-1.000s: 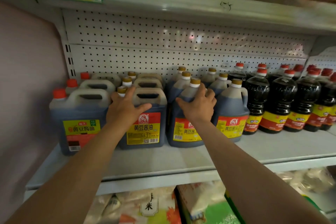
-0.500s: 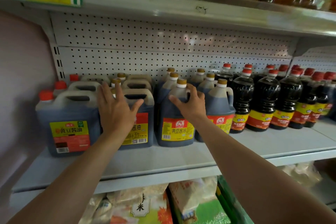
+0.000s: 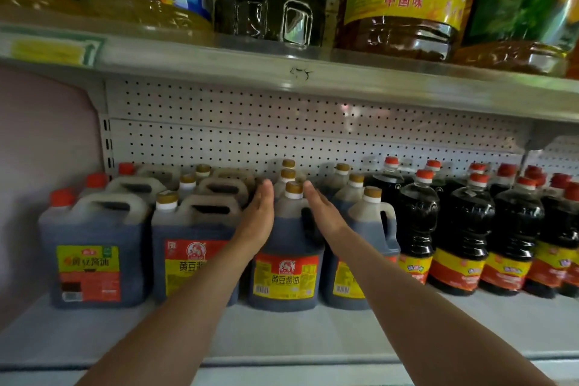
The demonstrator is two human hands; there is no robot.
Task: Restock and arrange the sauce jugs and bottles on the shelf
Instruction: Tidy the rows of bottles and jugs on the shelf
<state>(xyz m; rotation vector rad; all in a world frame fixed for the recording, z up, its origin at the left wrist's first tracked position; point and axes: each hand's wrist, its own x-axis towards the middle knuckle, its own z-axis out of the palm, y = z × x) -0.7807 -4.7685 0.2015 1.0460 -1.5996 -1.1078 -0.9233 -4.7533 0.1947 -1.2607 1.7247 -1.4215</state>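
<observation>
Rows of dark soy sauce jugs stand on the white shelf [image 3: 282, 332]. A middle jug [image 3: 286, 273] with a gold cap and red-yellow label sits at the front. My left hand [image 3: 258, 216] lies flat with straight fingers against its left shoulder. My right hand [image 3: 324, 213] lies flat along its right shoulder. A wide jug [image 3: 194, 257] stands to the left, another wide jug with a red cap [image 3: 91, 254] at the far left, and a handled jug [image 3: 366, 251] on the right.
Dark red-capped bottles [image 3: 463, 238] fill the shelf's right part in several rows. Large oil containers [image 3: 404, 0] stand on the upper shelf [image 3: 282, 72] overhead. A perforated back panel [image 3: 282, 131] closes the rear. A pink wall [image 3: 44, 166] bounds the left.
Both hands left the jugs they gripped, straightened, and now flank the middle jug on either side. The view tilted upward, showing the upper shelf.
</observation>
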